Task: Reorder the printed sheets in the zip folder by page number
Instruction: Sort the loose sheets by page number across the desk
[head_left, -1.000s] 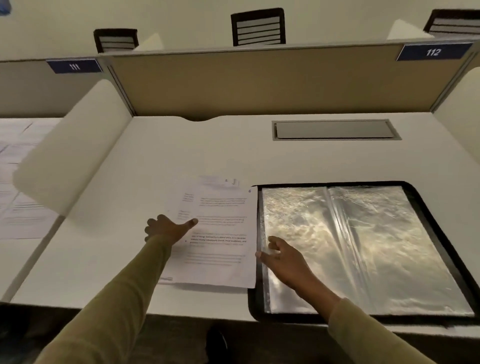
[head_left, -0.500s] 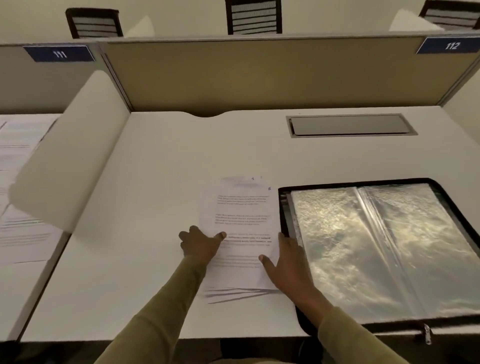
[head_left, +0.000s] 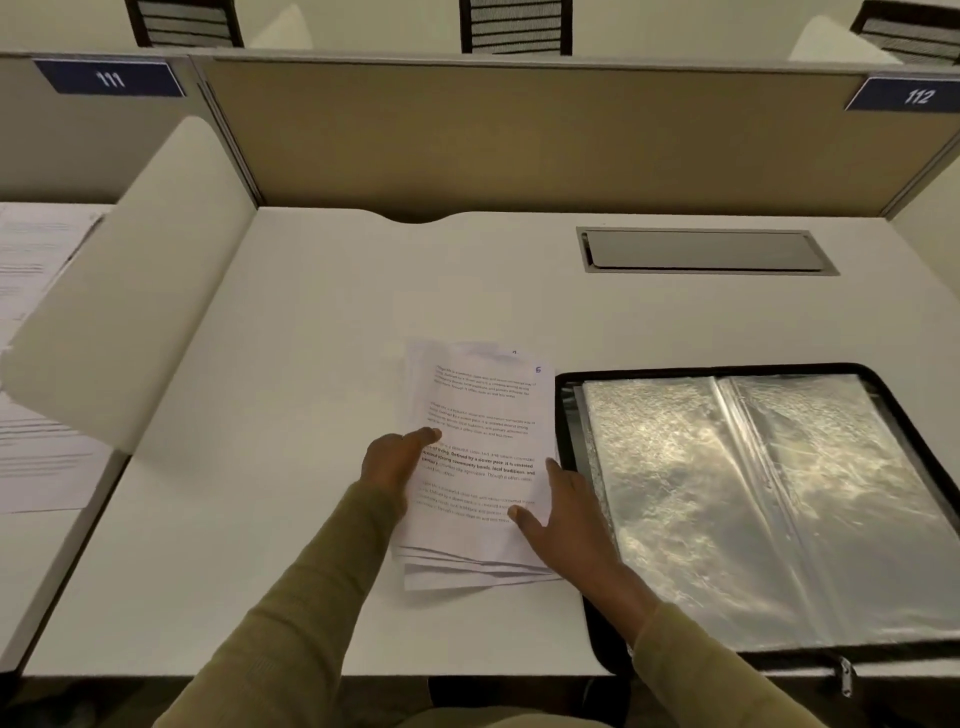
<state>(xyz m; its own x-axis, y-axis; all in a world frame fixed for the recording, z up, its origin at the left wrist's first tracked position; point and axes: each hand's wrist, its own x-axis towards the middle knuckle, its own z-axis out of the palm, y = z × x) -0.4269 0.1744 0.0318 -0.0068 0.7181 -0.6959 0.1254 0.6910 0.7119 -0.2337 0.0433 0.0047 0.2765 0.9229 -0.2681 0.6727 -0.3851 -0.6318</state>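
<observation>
White desk (head_left: 311, 322). Black zip folder with glossy clear sleeves (head_left: 779, 493) lies open. Just left of it: loose, uneven stack of white printed sheets (head_left: 483, 415), top one pen-marked "6". Left hand (head_left: 400, 457) pinches its far edge; right hand (head_left: 566, 514) flat, fingers straight, on the folder-side edge.

Untidy stack of printed sheets (head_left: 483, 415) on white desk (head_left: 311, 338), near ends fanned out, top page marked 6 (head_left: 537, 370) at upper right corner. Just beside it, open zip folder (head_left: 727, 368) with clear sleeves. Left hand (head_left: 395, 460) gripping stack's left edge, thumb on top page; right hand (head_left: 566, 514) straight-fingered against right edge.
</observation>
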